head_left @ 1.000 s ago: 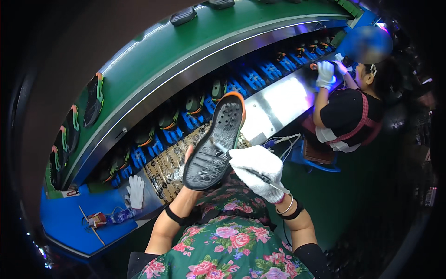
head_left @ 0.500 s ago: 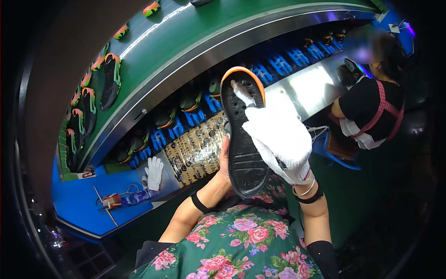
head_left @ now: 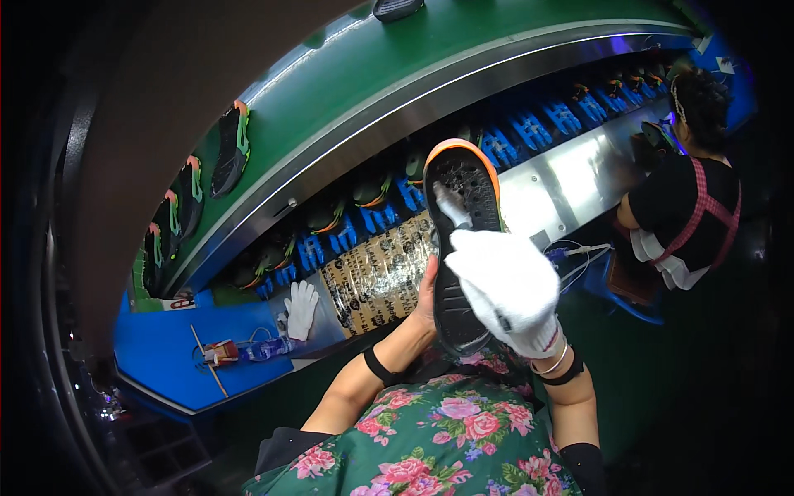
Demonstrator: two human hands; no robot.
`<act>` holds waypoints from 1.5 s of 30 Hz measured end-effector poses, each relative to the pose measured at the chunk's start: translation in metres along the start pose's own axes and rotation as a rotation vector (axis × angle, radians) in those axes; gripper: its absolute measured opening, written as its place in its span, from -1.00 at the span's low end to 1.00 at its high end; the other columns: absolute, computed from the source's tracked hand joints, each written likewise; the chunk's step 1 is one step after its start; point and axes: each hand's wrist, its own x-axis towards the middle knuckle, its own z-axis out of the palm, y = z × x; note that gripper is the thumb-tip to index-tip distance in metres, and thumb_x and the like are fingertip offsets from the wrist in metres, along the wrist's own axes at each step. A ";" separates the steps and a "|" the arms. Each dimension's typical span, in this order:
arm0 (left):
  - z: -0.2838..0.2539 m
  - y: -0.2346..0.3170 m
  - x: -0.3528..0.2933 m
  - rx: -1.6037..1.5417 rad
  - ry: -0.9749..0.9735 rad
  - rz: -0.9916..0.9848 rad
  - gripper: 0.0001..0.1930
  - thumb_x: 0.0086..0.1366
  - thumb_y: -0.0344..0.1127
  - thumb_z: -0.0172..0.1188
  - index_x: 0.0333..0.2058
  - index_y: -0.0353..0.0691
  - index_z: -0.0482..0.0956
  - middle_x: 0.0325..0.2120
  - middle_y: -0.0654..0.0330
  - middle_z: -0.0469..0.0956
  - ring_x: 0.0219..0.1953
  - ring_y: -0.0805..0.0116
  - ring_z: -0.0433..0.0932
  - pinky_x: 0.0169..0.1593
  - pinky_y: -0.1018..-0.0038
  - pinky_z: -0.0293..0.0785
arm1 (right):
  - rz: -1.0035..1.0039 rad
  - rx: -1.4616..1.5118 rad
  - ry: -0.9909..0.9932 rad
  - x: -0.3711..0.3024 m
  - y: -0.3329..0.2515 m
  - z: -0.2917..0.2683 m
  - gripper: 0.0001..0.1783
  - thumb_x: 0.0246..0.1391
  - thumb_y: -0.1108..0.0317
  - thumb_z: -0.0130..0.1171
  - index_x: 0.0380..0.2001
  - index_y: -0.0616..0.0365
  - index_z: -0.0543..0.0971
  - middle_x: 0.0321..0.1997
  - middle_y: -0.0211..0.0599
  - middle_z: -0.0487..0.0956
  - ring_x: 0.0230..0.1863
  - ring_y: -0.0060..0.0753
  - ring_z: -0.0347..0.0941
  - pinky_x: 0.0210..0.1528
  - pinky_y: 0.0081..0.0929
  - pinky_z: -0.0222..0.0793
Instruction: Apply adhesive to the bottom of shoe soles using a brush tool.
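In front of my body a black shoe sole with an orange rim at its toe is held lengthwise, toe end away from me. My bare left hand grips its left edge, fingers mostly hidden behind it. My right hand, in a white knit glove, is closed over the right side of the sole. From the glove a slim, greyish-white brush-like piece reaches onto the inside of the toe half. It is blurred, so I cannot make out its exact kind.
A green conveyor belt carrying several soles curves beyond a metal edge. Below it stand shoe parts on blue holders. A taped cardboard sheet, a white glove and a plastic bottle lie nearby. A co-worker sits at right.
The view has shifted, so the surroundings sit further right and lower. The brush-like piece has come back slightly from the toe tip along the sole. Both hands keep their hold.
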 end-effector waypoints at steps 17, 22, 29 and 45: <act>0.060 0.022 0.034 -0.123 0.003 0.208 -0.02 0.35 0.59 -0.17 0.48 -0.03 0.12 0.41 -0.13 0.22 0.22 -0.43 0.45 0.16 -0.31 0.54 | 0.165 0.276 0.124 -0.017 0.010 0.017 -0.70 -0.06 0.59 0.41 -0.19 0.13 0.78 -0.10 -0.18 0.77 -0.08 -0.18 0.71 0.06 -0.25 0.58; 0.052 0.027 0.038 0.076 -0.130 0.069 0.04 0.31 0.62 -0.16 0.48 -0.11 0.10 0.41 0.01 0.24 0.29 -0.33 0.40 0.17 -0.36 0.51 | -0.135 0.149 -0.002 -0.031 0.009 0.034 -0.55 0.03 0.52 0.35 0.06 0.14 0.68 0.05 -0.16 0.72 0.03 -0.12 0.67 0.10 -0.23 0.58; 0.063 0.025 0.048 0.039 -0.065 0.270 0.00 0.32 0.58 -0.09 0.45 -0.12 0.18 0.33 0.03 0.37 0.25 -0.42 0.41 0.08 -0.33 0.60 | -0.002 0.241 0.081 -0.030 0.013 0.012 -0.73 -0.01 0.57 0.41 -0.18 0.12 0.77 -0.10 -0.15 0.76 -0.10 -0.11 0.71 -0.04 -0.28 0.62; 0.045 0.042 0.061 0.065 -0.327 0.093 0.11 0.25 0.63 -0.01 0.47 -0.18 0.11 0.22 -0.39 0.41 0.18 -0.36 0.50 0.12 -0.32 0.53 | 0.213 0.705 0.024 -0.051 0.015 0.011 -0.79 -0.03 0.56 0.45 -0.27 0.09 0.78 -0.16 -0.20 0.77 -0.13 -0.20 0.71 -0.05 -0.33 0.62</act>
